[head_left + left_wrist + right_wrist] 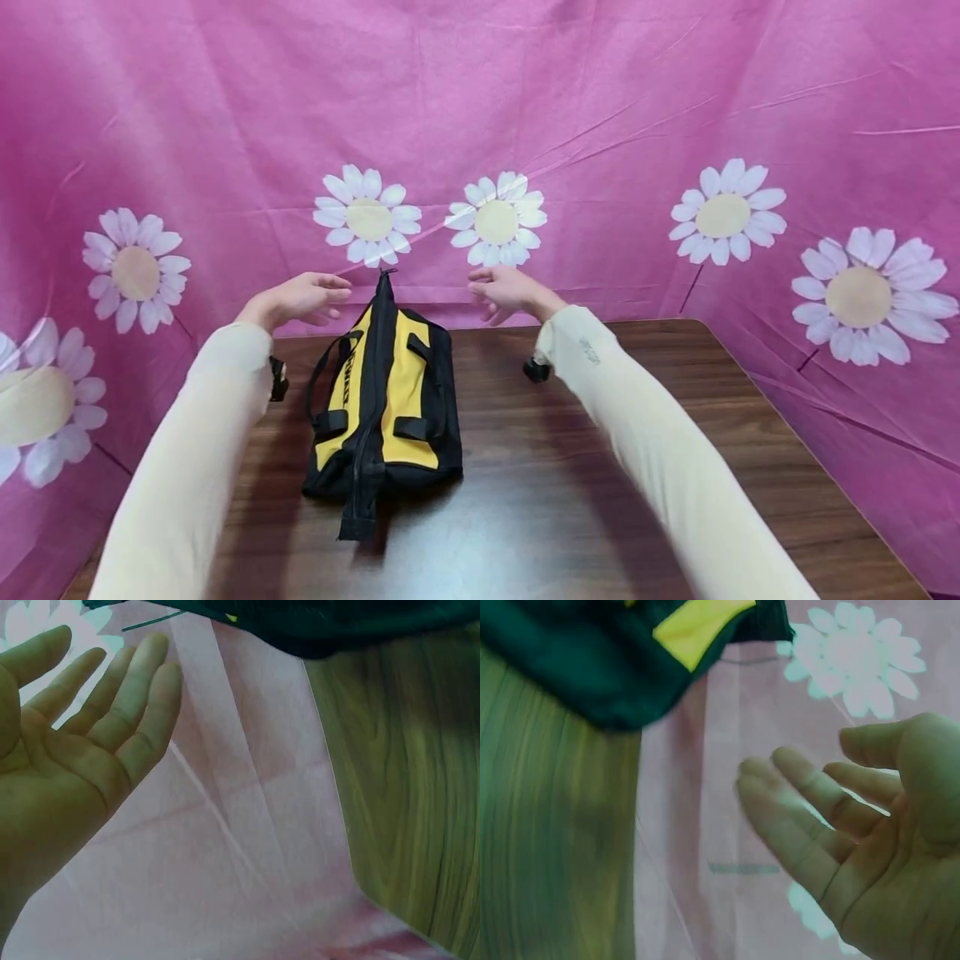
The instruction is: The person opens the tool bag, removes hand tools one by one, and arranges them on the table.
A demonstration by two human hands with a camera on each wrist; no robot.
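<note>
A black and yellow zippered tool bag [405, 383] stands on the wooden table, left of the middle, its long zipper [367, 425] running along the top toward the near edge. Black strap handles [322, 375] hang at its sides. Beside the bag's far left end hovers my left hand [303, 297], fingers relaxed and apart from it. My right hand [510, 292] is raised off the bag's far right end, fingers loosely bent around nothing. Both wrist views show a bare palm, with the dark edge of the bag [315, 630] above the left hand and its yellow panel [701, 634] beyond the right.
The dark brown wooden table [555, 483] ends at a far edge close beneath the hands. Behind and around it hangs a pink cloth [600, 108] printed with large white daisies. A small black wrist device [536, 370] sits under the right cuff.
</note>
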